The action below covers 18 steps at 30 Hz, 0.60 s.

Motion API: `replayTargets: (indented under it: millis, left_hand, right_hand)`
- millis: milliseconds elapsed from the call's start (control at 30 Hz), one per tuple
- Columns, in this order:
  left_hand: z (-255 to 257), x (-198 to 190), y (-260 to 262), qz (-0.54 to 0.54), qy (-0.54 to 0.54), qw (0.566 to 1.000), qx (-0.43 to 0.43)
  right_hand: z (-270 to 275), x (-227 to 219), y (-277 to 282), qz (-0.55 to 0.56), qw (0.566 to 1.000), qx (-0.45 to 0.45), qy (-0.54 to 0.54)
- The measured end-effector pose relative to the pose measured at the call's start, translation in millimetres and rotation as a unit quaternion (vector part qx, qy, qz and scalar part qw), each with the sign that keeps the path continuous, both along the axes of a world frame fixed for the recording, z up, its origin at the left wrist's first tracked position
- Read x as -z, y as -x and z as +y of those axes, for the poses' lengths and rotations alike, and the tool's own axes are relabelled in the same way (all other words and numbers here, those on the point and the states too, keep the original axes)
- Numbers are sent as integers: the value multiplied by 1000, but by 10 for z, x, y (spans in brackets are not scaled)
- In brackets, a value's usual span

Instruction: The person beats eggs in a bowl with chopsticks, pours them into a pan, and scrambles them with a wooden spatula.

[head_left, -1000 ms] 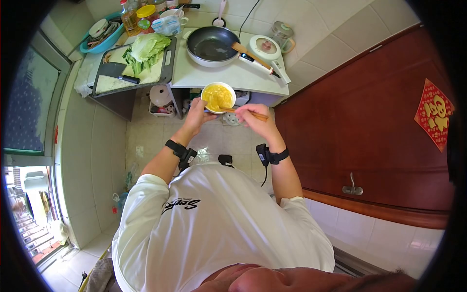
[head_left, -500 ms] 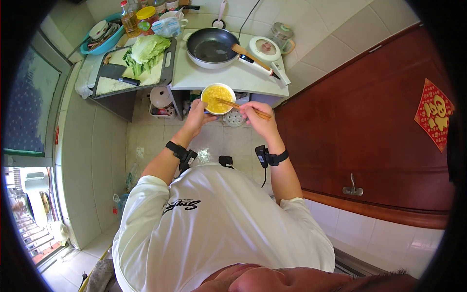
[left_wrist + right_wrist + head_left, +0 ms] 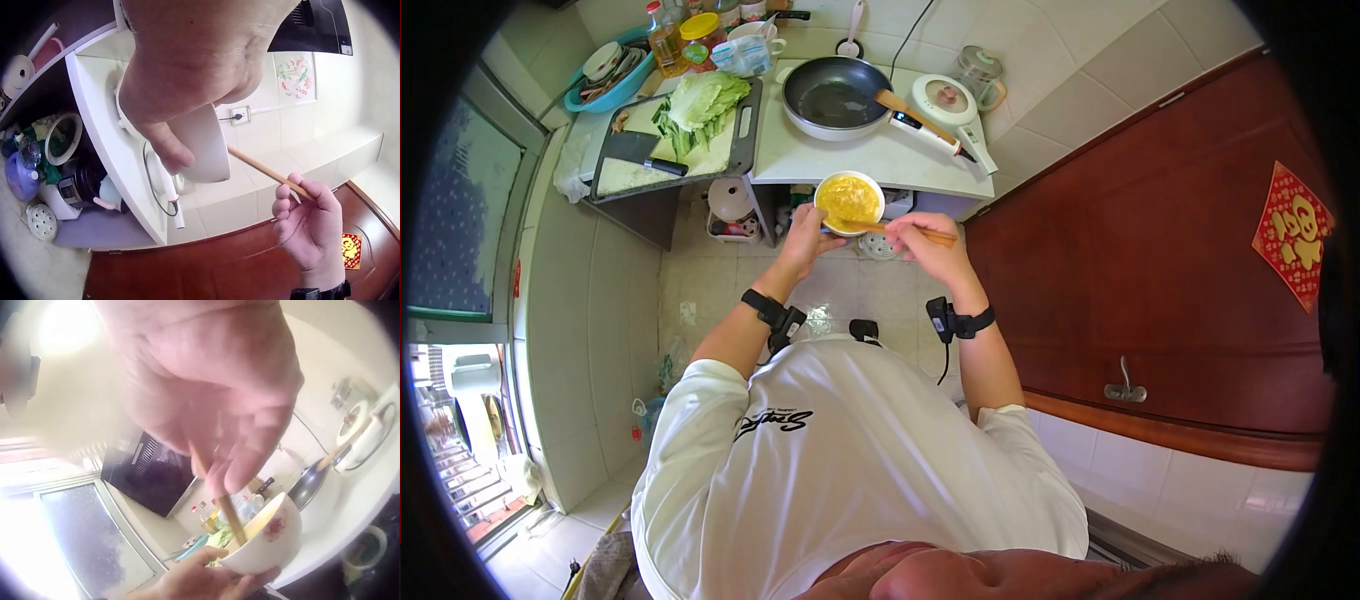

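Observation:
A white bowl (image 3: 281, 540) with a reddish flower print is held up in front of the counter by my left hand (image 3: 803, 243). The fingers curl under and around its side, as the left wrist view also shows. Inside is beaten egg (image 3: 848, 200), yellow with paler streaks. My right hand (image 3: 930, 243) grips wooden chopsticks (image 3: 890, 230) near their upper part. Their lower ends dip into the egg at the bowl's near side. In the right wrist view the chopsticks (image 3: 231, 519) slant down from the fingers into the bowl.
On the counter (image 3: 790, 165) behind the bowl stands a frying pan (image 3: 837, 95) with a wooden spatula (image 3: 915, 112) across its rim. To the left, leafy cabbage (image 3: 705, 105) and a knife (image 3: 662, 164) lie on a cutting board (image 3: 735, 155). A red-brown door (image 3: 1120, 250) is at the right.
The chopsticks swing around in the egg, from the near side to a raised slant at the middle and back to the near side. The left hand and bowl stay almost still.

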<state>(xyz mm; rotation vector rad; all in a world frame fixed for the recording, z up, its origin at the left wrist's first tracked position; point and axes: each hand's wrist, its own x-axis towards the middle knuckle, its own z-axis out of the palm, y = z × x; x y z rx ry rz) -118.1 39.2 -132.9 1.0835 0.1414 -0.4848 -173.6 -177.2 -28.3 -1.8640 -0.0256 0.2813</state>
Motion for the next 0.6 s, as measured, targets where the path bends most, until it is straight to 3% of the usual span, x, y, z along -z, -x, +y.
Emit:
replayTargets:
  millis: [67,200,267,600]
  left_hand:
    - [-23,-43,13,11,-6,1000,-20]
    - [0,-88,-5,5,-1,1000,-15]
    - [8,-125,5,2,1,1000,-11]
    - [23,-123,-54,-4,-3,1000,-11]
  right_hand:
    - [-13,42,-12,-22,997,61,-44]
    - [-36,8,27,12,999,25,-21]
    - [-135,75,55,-9,995,60,-85]
    - [-574,111,97,-29,987,98,-125]
